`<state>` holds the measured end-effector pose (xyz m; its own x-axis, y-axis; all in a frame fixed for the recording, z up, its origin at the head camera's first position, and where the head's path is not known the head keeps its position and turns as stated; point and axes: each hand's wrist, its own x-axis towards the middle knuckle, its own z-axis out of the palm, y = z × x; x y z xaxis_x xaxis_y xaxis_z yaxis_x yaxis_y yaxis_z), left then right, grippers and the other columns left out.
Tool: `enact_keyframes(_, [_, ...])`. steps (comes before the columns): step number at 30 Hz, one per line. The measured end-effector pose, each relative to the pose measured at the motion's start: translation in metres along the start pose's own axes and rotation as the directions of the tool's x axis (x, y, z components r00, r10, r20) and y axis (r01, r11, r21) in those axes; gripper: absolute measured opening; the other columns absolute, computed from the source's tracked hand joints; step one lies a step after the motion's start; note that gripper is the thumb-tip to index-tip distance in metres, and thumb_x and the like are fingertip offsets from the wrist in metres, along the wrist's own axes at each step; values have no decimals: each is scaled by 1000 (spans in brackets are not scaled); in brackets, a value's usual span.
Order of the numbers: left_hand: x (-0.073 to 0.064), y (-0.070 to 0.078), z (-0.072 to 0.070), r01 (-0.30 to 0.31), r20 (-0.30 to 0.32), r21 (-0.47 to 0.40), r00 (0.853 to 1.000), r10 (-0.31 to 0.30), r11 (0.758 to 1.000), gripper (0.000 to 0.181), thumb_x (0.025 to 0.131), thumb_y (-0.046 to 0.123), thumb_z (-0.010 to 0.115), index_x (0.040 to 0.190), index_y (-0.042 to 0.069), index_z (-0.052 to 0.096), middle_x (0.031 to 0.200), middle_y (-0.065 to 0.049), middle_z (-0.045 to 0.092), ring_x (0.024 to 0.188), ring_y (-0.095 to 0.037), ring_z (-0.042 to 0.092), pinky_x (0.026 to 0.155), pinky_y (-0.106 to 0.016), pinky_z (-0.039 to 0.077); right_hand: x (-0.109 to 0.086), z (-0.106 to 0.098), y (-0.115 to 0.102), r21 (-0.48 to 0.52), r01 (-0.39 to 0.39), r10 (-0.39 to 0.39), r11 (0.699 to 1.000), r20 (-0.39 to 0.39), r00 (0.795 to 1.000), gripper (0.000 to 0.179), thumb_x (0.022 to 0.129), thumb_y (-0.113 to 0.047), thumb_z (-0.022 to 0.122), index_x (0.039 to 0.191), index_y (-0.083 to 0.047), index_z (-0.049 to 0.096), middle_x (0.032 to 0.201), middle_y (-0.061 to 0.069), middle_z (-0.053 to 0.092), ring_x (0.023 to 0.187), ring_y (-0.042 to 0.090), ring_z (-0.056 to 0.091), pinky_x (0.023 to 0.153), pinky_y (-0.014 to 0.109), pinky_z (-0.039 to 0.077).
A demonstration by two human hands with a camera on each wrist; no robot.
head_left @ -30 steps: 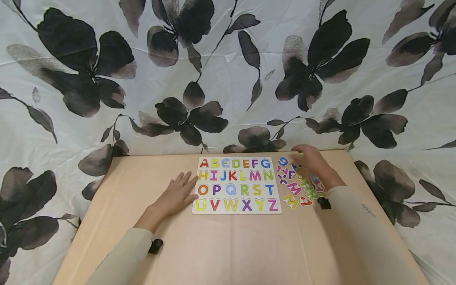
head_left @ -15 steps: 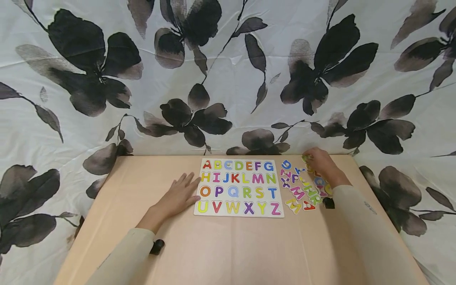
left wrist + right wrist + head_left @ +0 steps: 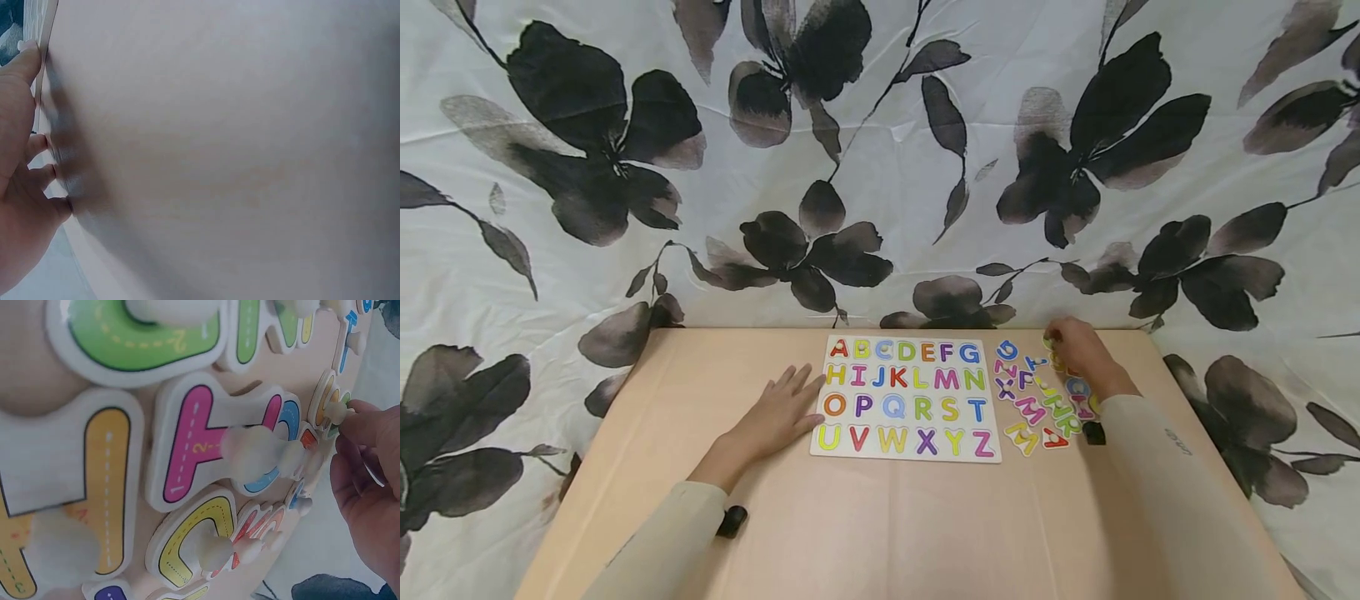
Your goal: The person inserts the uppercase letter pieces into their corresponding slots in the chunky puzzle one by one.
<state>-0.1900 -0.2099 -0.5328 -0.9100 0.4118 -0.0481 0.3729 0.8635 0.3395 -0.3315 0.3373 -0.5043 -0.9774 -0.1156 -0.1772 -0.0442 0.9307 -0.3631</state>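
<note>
The white alphabet board [image 3: 904, 423] lies near the far edge of the table, with coloured letters A to Z in rows. My left hand [image 3: 775, 421] rests at the board's left edge, fingers spread. In the left wrist view, its thumb [image 3: 26, 61] touches the board's edge. To the right of the board, my right hand [image 3: 1081, 354] reaches over loose letter pieces. Its thumb and finger pinch the white knob [image 3: 336, 413] of a green letter piece [image 3: 333, 429]; most of that piece is hidden. Close to the right wrist camera lies a pink H piece [image 3: 195, 447].
Several knobbed letter pieces are scattered beside the board, among them a pink M [image 3: 1030, 411] and a yellow M [image 3: 1022, 438]. A floral cloth [image 3: 865, 150] hangs behind the tan table [image 3: 880, 533].
My right hand has moved right with the green letter piece, to the far side of the scattered pieces, uncovering some of them. My left hand has stayed at the board. The head view has shifted slightly.
</note>
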Motion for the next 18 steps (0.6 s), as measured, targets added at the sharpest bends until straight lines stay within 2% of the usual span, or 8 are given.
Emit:
enact_keyframes(3, [0, 1, 1, -3, -5, 4, 1000, 3, 1000, 72, 102, 46, 61, 162, 14, 37, 169, -21, 27, 156, -50, 20, 119, -74, 23, -2, -1, 1, -1, -4, 4, 1000, -12, 1000, 26, 95, 11, 59, 119, 7, 65, 120, 27, 62, 107, 40, 57, 102, 60, 50])
enact_keyframes(10, [1, 3, 1, -3, -9, 3, 1000, 3, 1000, 72, 101, 46, 62, 161, 14, 37, 169, -21, 27, 156, -49, 21, 119, -74, 23, -9, -7, 1, 58, 42, -38, 997, -63, 997, 20, 103, 1, 57, 120, 6, 64, 121, 26, 60, 109, 40, 56, 102, 61, 49])
enact_keyframes(18, [3, 2, 1, 11, 2, 5, 1000, -11, 1000, 73, 102, 48, 60, 162, 15, 36, 169, -20, 26, 156, -49, 19, 120, -73, 22, -16, -10, -8, 61, 54, -50, 997, -58, 997, 20, 105, -7, 57, 124, 1, 63, 120, 23, 58, 107, 37, 56, 95, 54, 55])
